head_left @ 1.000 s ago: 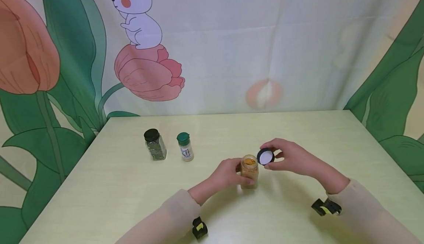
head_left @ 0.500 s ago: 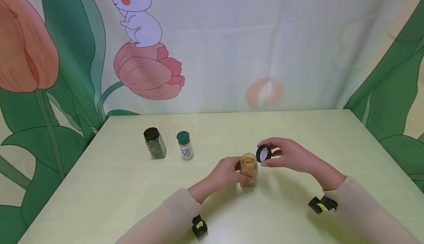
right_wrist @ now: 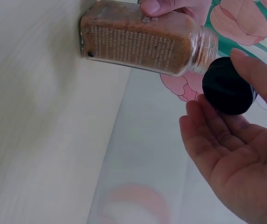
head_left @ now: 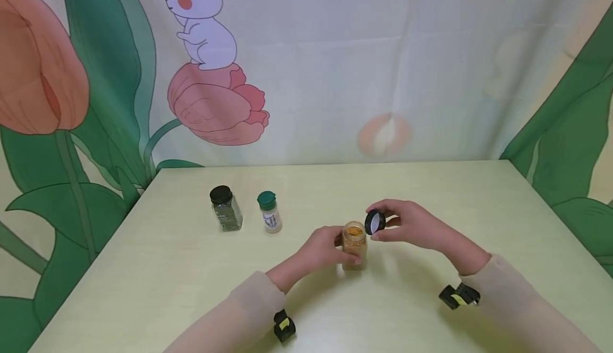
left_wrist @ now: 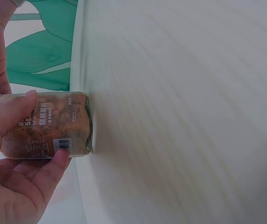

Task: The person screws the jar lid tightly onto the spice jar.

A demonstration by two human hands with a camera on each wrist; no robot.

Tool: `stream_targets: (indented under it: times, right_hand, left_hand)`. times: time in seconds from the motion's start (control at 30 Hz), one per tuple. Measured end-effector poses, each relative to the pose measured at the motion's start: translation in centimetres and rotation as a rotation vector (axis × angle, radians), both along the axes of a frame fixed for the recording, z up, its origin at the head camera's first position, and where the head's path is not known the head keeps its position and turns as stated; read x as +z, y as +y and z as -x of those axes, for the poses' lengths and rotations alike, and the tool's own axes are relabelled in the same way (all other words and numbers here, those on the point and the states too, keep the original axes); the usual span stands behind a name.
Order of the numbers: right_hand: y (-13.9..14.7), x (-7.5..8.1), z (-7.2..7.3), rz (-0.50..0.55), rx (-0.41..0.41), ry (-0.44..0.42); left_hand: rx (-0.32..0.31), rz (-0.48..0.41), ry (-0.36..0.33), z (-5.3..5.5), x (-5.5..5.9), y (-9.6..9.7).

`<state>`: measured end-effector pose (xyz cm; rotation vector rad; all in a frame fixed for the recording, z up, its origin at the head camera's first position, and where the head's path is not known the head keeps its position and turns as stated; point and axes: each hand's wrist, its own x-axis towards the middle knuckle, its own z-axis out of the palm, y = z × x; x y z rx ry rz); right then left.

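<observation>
On the table (head_left: pixel 158 289), the spice jar (head_left: pixel 354 246) stands in the left hand (head_left: pixel 322 249), and the lid (head_left: pixel 375 222), in the right hand (head_left: pixel 409 224), is just right of its mouth, perhaps touching. Farther back and to the left stands the shaker (head_left: pixel 271 218), the capped jar (head_left: pixel 228 213) near it on the left; behind the table hangs the cloth (head_left: pixel 316 87).

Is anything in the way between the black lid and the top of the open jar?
Nothing visible is. The right hand holds the black lid tilted, close beside the top of the open jar; the left hand grips the jar's side.
</observation>
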<state>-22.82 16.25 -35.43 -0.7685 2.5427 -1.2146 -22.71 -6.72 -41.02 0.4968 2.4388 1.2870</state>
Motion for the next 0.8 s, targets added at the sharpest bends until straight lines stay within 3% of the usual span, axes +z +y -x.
stream_targets:
  times: [0.33, 0.8]
  right_hand:
    - [-0.7, -0.1, 0.2, 0.008, -0.009, 0.031]
    - [-1.7, -1.0, -0.2, 0.047, -0.041, 0.084]
  left_hand:
    - [-0.002, 0.004, 0.035, 0.1, 0.0, -0.3]
    - [-0.003, 0.02, 0.028, 0.0, -0.2, 0.0]
